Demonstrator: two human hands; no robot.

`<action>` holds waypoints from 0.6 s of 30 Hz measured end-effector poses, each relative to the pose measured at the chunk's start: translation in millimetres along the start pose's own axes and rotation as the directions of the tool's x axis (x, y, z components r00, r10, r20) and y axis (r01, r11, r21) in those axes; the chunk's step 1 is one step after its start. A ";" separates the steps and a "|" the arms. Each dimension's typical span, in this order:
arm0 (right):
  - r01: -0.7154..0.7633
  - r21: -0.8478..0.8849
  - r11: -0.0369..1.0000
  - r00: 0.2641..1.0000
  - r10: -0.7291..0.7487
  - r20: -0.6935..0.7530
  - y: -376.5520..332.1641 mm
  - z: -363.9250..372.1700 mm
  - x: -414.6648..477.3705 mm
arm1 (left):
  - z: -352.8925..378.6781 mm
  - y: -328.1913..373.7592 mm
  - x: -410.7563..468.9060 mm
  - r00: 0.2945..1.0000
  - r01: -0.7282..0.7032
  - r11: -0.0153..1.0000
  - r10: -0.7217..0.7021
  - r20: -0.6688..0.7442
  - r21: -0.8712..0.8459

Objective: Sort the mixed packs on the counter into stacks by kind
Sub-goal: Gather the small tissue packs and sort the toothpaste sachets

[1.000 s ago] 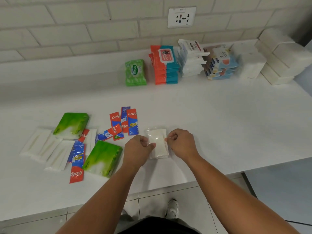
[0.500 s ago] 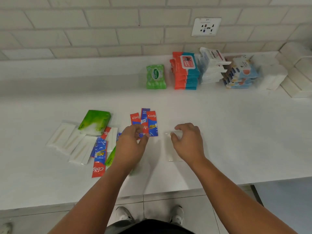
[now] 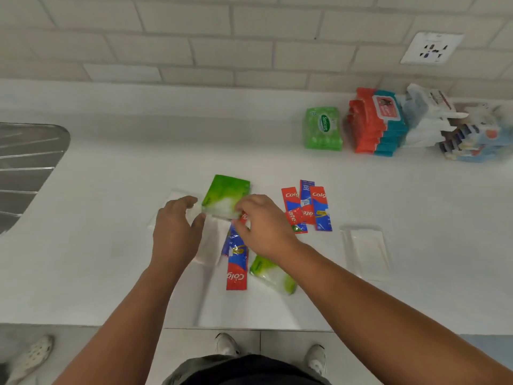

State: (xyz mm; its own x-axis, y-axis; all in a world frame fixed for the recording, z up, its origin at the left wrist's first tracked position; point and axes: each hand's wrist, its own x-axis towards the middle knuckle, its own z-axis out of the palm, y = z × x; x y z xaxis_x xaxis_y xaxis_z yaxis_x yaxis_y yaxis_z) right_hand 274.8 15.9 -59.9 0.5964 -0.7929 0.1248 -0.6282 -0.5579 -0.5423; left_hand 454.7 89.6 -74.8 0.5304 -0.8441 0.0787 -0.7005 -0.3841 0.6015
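The white counter (image 3: 97, 245) holds it all, with finished stacks of wipe packs (image 3: 374, 126) ranked along the tiled wall at the far right. A second ago both hands were squaring the clear flat pack of white sheets (image 3: 366, 251). Now it lies alone at the near right, well apart from the hands, which have crossed to the mixed pile at centre. I judge that pack placed as the start of its own stack, and a new pick under way.

The left hand (image 3: 175, 232) lies curled over the white flat sachets (image 3: 212, 243). The right hand (image 3: 263, 226) has its fingertips at the near edge of the glossy green-and-white pouch (image 3: 226, 195). Motion blur hides whether either grip has closed on anything; I cannot tell. A second green pouch (image 3: 273, 275) lies partly under the right forearm, nearer the counter's front edge.

Smallest are the thin red-and-blue packets. The gathered toothpaste sachets (image 3: 305, 209) sit side by side just right of the right hand. A loose toothpaste sachet (image 3: 236, 269) lies in the pile between the white sachets and the second pouch, not yet with its kind.
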 end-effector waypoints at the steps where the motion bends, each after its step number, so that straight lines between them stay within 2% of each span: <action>1: 0.010 -0.009 1.000 1.000 -0.010 0.020 -7.1 7.0 8.2 | -3.3 -10.8 5.5 1.000 0.024 0.999 -0.024 -0.001 0.022; 8: 0.108 -0.113 0.988 0.985 -0.091 0.149 -45.4 56.7 67.1 | -9.2 -72.7 37.2 0.981 0.109 0.977 -0.136 0.140 0.183; 10: 0.142 -0.190 0.972 0.973 -0.102 0.206 -50.2 68.5 81.0 | -10.9 -79.1 42.6 0.976 0.087 0.971 -0.128 0.177 0.223; 18: 0.123 -0.390 0.913 0.963 -0.014 0.271 -56.4 88.7 108.2 | -29.7 -77.6 58.2 0.929 0.126 0.972 -0.186 0.321 0.197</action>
State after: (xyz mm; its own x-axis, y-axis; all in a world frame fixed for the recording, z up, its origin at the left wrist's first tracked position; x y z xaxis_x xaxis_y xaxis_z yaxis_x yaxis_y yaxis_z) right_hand 419.1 -16.8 -89.5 0.7182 -0.6891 -0.0969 -0.6947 -0.7023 -0.1554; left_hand 554.1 81.4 -93.3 0.4692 -0.8326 -0.2942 -0.7082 -0.5538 0.4379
